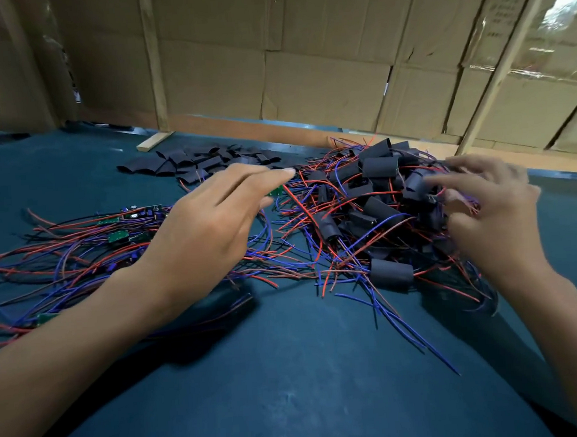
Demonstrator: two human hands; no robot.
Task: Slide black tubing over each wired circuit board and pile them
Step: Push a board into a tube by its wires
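The left hand (209, 223) hovers with fingers straight over bare wired boards (119, 228) on the blue desk (289, 370), holding nothing. The blurred right hand (489, 212) rests on the pile of sleeved boards (380, 192); its grip cannot be told. Loose black tubing (196, 163) lies behind.

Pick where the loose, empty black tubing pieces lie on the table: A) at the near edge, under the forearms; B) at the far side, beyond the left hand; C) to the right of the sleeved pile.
B: the empty tubing pieces lie at the far side of the table, beyond the left hand.
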